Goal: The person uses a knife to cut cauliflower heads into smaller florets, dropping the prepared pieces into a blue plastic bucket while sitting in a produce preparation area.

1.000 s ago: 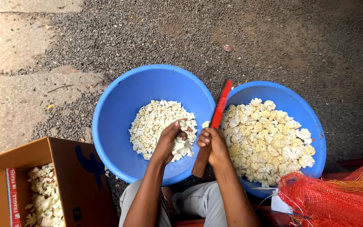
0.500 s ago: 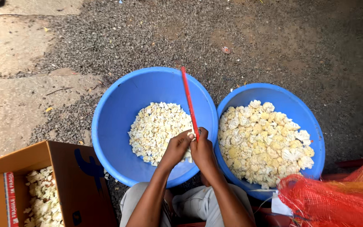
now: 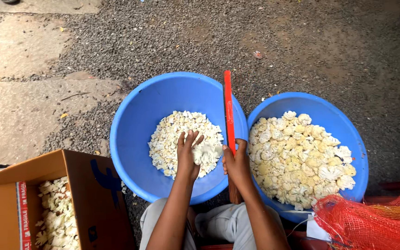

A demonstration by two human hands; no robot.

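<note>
Fingers first: left hand [image 3: 188, 155] has its fingers [image 3: 190, 139] loosely spread and curled over a white cauliflower floret [image 3: 206, 153], gripping it from the left side, thumb hidden underneath. Right hand [image 3: 237, 163] is clenched tight around the lower part of a red-handled knife [image 3: 228, 111]; the red length sticks straight up out of my fist and the far end sits over the back rim of the left basin. Whether that red part is handle or sheathed blade, can't tell. The floret sits between both hands, touching the left palm and just beside the right knuckles.

Containers:
- Left blue basin [image 3: 135, 139]: round plastic, on gravel. Holds a pile of small chopped cauliflower pieces [image 3: 172, 139], fine and crumbly, heaped near the middle with bare blue wall all around. Both hands hover over its near half.
- Right blue basin [image 3: 348, 134]: same type, rim touching or nearly touching the left one. Filled much fuller with large cauliflower florets [image 3: 302, 157], whole chunks rather than fine bits.
- Cardboard box [image 3: 79, 185]: brown, open top, at lower left, near the left basin. Contains pale cauliflower trimmings [image 3: 54, 213], stalky offcuts.
- Red mesh sack [image 3: 366, 222]: lower right, overlapping the near edge of the right basin. Contents unclear.

Ground is gravel [image 3: 172, 41] with concrete slabs [image 3: 19, 111] at left. My knees in light trousers [image 3: 228, 229] are under the forearms.
</note>
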